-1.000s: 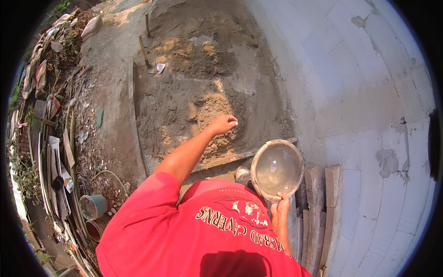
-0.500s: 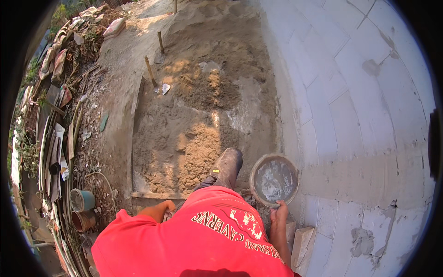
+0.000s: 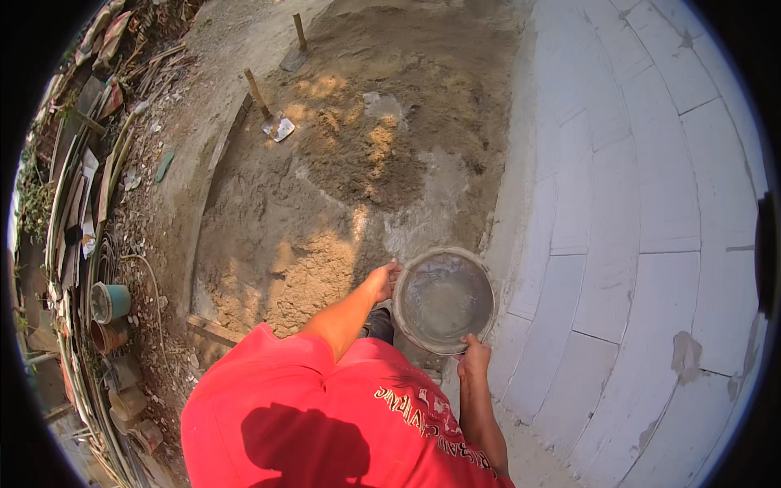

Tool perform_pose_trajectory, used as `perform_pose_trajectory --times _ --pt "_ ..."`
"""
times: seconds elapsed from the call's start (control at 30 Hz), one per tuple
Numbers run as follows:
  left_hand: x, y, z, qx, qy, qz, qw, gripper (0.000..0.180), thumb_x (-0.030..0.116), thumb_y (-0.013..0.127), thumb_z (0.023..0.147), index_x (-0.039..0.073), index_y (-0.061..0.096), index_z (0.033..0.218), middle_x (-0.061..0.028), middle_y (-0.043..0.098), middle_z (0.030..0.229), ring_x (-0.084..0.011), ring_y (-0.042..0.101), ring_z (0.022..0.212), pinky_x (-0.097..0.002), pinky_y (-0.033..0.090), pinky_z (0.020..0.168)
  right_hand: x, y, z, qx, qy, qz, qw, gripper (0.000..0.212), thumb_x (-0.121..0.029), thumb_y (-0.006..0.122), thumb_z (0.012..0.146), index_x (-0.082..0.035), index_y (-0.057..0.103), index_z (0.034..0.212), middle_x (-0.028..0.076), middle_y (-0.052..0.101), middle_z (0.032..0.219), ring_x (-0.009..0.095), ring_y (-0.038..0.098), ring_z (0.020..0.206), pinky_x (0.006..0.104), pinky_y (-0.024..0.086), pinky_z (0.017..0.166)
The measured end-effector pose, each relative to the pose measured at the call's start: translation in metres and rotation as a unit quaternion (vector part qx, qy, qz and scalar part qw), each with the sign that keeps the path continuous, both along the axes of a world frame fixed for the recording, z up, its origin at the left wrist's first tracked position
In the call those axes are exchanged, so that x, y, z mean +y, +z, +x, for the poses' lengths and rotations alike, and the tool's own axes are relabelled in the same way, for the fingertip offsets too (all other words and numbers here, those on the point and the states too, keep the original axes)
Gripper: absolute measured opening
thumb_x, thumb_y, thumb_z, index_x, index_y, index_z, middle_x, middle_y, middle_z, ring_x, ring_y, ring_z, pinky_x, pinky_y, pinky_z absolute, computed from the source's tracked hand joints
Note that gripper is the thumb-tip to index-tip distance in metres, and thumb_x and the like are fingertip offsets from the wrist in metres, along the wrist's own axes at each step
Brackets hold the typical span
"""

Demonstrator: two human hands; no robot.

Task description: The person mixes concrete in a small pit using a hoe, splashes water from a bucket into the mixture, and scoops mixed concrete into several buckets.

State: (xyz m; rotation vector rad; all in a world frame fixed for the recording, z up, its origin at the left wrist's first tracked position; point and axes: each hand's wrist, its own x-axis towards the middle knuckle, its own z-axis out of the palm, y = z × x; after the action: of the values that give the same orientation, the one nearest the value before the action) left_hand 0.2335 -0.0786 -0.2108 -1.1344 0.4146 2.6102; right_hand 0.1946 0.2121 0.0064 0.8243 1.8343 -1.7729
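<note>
Since the basin (image 3: 431, 350) has murky liquid (image 3: 447, 302) in it, it'll prob. feel heavy and sloshy, w/ stiff sides and a slick rim (wet grit, I'd guess); best hold is opp. sides of the rim, kept level. It's in front of the body, R hand (image 3: 474, 358) pinching the near rim; L hand (image 3: 382, 281) is at the left rim, fingers partly hidden, can't tell if clamped. Ground's rough sand (image 3: 313, 281), w/ block wall (image 3: 586, 244) near on the right.
</note>
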Motion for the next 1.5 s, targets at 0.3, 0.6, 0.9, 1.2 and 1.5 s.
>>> perform_pose_trajectory --times 0.3,0.6,0.9,1.2,1.5 --pt "-0.146 0.087 -0.237 0.228 0.254 0.051 0.939 0.04 0.04 0.053 0.1 0.004 0.066 0.11 -0.0167 0.071 0.103 -0.0335 0.069 0.092 -0.0469 0.058 0.083 -0.124 0.058 -0.192 0.053 0.119 0.007 0.992 0.03 -0.008 0.061 0.078 -0.002 0.059 0.107 0.009 0.064 0.092 0.022 0.063 0.069 0.0335 0.055 0.054" --pt "-0.249 0.123 -0.27 0.23 0.307 -0.081 0.92 0.028 0.022 0.059 0.1 0.003 0.059 0.121 -0.0059 0.068 0.094 -0.0148 0.068 0.082 -0.0224 0.059 0.064 -0.156 0.031 -0.331 -0.069 0.109 -0.154 0.98 0.026 -0.005 0.06 0.078 0.001 0.058 0.103 0.009 0.063 0.096 0.028 0.068 0.085 0.0385 0.059 0.058" --pt "-0.149 -0.005 -0.268 -0.239 0.453 -0.028 0.859 0.051 0.047 0.048 0.101 0.006 0.053 0.131 -0.0114 0.06 0.125 -0.0311 0.061 0.106 -0.0493 0.055 0.087 -0.268 0.016 -0.458 0.098 0.438 0.073 0.89 0.028 -0.008 0.062 0.076 0.002 0.063 0.102 0.007 0.063 0.082 0.024 0.062 0.074 0.0348 0.052 0.065" --pt "-0.297 0.078 -0.413 -0.06 0.459 -0.081 0.882 0.038 0.038 0.064 0.095 0.004 0.063 0.112 -0.0122 0.07 0.104 -0.0256 0.068 0.091 -0.044 0.056 0.077 -0.359 0.035 -0.577 0.01 0.456 0.007 0.89 0.04 -0.005 0.061 0.075 -0.002 0.058 0.116 0.01 0.063 0.099 0.027 0.064 0.083 0.0424 0.057 0.066" --pt "-0.36 0.077 -0.419 -0.124 0.369 -0.164 0.907 0.035 0.027 0.065 0.095 0.009 0.057 0.124 -0.0097 0.065 0.106 -0.0218 0.065 0.084 -0.0241 0.056 0.065 -0.341 0.025 -0.629 -0.045 0.311 -0.056 0.948 0.044 -0.003 0.059 0.077 -0.003 0.052 0.121 0.013 0.06 0.106 0.029 0.064 0.091 0.0465 0.062 0.065"
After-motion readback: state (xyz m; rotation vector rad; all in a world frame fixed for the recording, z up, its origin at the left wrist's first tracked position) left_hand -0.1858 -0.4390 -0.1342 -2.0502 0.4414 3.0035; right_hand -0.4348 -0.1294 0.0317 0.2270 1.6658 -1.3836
